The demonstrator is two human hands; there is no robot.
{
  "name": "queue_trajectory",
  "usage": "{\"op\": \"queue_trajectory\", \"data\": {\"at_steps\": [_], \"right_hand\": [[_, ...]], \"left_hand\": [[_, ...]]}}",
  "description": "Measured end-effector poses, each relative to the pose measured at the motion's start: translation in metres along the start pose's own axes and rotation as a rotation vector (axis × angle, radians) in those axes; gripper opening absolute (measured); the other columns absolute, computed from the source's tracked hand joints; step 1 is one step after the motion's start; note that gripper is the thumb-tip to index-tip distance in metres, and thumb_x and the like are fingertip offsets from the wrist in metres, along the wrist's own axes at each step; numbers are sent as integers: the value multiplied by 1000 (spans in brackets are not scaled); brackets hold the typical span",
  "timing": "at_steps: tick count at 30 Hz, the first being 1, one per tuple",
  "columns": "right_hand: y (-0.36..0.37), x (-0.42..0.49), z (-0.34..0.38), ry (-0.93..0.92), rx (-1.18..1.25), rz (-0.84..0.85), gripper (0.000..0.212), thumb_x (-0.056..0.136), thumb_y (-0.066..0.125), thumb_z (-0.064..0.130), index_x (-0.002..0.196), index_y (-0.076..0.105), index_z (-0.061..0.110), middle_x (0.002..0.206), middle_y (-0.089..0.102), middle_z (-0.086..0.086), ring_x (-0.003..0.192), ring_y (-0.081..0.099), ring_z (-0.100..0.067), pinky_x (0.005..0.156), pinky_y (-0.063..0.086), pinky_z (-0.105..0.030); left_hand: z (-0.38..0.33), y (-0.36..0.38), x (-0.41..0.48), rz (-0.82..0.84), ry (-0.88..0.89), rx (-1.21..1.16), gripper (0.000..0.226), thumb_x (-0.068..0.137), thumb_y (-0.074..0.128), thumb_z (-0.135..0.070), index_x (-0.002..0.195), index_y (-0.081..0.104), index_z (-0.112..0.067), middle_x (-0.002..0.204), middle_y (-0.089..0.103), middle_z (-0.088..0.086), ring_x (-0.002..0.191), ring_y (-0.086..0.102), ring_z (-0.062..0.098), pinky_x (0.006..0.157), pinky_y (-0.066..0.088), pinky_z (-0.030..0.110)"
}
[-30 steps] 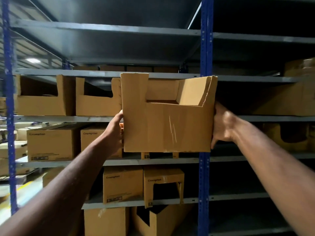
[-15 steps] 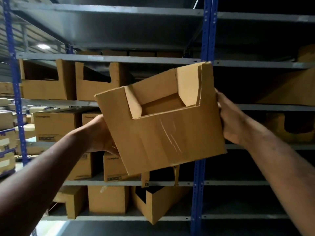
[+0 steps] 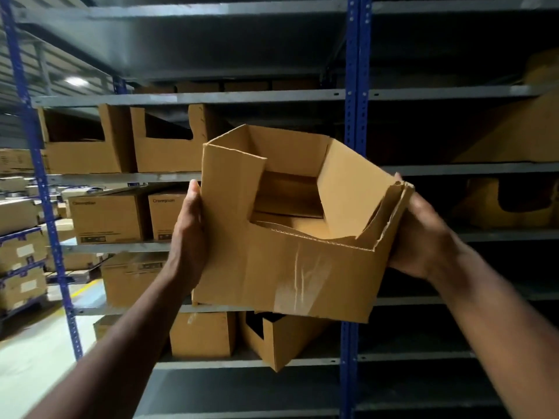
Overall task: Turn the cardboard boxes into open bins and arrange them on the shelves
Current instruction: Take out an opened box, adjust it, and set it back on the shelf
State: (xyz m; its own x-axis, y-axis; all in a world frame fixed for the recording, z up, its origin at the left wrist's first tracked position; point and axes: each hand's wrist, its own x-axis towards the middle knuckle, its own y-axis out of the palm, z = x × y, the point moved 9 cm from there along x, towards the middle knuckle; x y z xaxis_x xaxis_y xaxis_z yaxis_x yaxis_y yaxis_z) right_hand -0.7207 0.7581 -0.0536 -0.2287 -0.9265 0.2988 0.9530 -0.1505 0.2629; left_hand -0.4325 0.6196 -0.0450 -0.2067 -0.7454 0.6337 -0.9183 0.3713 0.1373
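Observation:
I hold a brown cardboard bin [image 3: 290, 267] with a cut-out front in the air in front of the rack. Its open top tilts toward me and the inside shows. My left hand [image 3: 189, 234] grips its left wall, thumb on the front edge. On the other side my right hand [image 3: 420, 237] grips the torn right wall, fingers curled around it. Two finished open bins [image 3: 163, 152] stand side by side on the grey shelf [image 3: 121, 178] to the upper left.
A blue upright post [image 3: 352, 86] rises behind the bin. Closed printed boxes [image 3: 106, 219] fill the lower left shelves, with a tipped cut box [image 3: 278, 337] below. Dim bins [image 3: 508, 204] sit in the right bay. Box stacks [image 3: 21, 267] stand on the floor at left.
The bin has come down from shelf height and tipped its open top toward me. Both hands stayed on its side walls.

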Motion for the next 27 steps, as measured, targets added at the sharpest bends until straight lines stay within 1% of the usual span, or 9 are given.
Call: {"op": "queue_trajectory", "data": {"at_steps": [4, 7, 9, 11, 14, 17, 22, 25, 27], "right_hand": [[7, -1, 17, 115, -117, 50, 72, 88, 45, 75, 132, 65, 21, 136, 61, -14, 123, 59, -34, 105, 43, -51], [9, -4, 6, 195, -174, -48, 76, 79, 65, 69, 132, 64, 15, 123, 66, -14, 110, 61, -31, 102, 45, -49], [10, -6, -6, 260, -192, -83, 73, 79, 72, 61, 127, 64, 6, 113, 66, -13, 105, 61, -29, 100, 47, -46], [9, -8, -15, 372, -327, -107, 64, 79, 73, 50, 119, 64, 2, 100, 70, -13, 92, 65, -28, 89, 51, -41], [1, -10, -30, 540, -642, -183, 40, 80, 76, 30, 107, 65, 2, 89, 72, -13, 85, 66, -26, 82, 54, -40], [-5, -13, -63, 703, -927, -168, 6, 85, 66, 3, 90, 66, 1, 75, 69, -11, 66, 67, -21, 76, 58, -39], [-21, -16, -106, 700, -995, -329, 19, 90, 50, -4, 76, 62, 2, 52, 64, -6, 58, 64, -21, 60, 55, -38], [-20, -14, -121, 656, -1016, -372, 17, 92, 54, 2, 82, 68, 0, 62, 70, -8, 63, 68, -23, 64, 58, -38], [-17, -10, -125, 598, -1054, -386, 19, 93, 57, 7, 84, 73, -1, 72, 74, -11, 71, 72, -25, 69, 60, -39]], "left_hand": [[-11, 2, -39, -11, 194, 328, 107, 59, 45, -99, 131, 43, -20, 108, 63, -11, 90, 68, -2, 66, 59, 20], [9, -3, -57, 16, 261, 422, 105, 63, 52, -94, 136, 39, -19, 115, 59, -15, 93, 69, 7, 74, 63, 35], [23, -8, -66, 41, 328, 463, 89, 70, 53, -89, 138, 37, -34, 119, 57, -15, 99, 67, 10, 76, 62, 32], [33, -11, -77, 64, 350, 452, 75, 74, 54, -85, 136, 38, -47, 122, 55, -13, 98, 66, 8, 75, 58, 15], [59, -21, -94, 76, 282, 454, 86, 74, 53, -86, 137, 36, -30, 120, 57, -7, 93, 66, 5, 68, 55, 9], [92, -36, -115, 64, 195, 459, 71, 71, 51, -89, 131, 39, -53, 120, 55, -20, 93, 61, -5, 65, 52, 4], [148, -74, -139, -17, -14, 319, 57, 70, 39, -95, 120, 42, -68, 119, 55, -23, 105, 61, -11, 80, 51, 14], [176, -85, -141, -19, -246, 199, 63, 77, 38, -89, 128, 49, -54, 126, 59, -21, 115, 59, 7, 100, 49, 50], [180, -76, -133, 20, -503, -11, 67, 88, 37, -79, 136, 52, -36, 134, 59, -5, 119, 59, 21, 102, 45, 55]]}}
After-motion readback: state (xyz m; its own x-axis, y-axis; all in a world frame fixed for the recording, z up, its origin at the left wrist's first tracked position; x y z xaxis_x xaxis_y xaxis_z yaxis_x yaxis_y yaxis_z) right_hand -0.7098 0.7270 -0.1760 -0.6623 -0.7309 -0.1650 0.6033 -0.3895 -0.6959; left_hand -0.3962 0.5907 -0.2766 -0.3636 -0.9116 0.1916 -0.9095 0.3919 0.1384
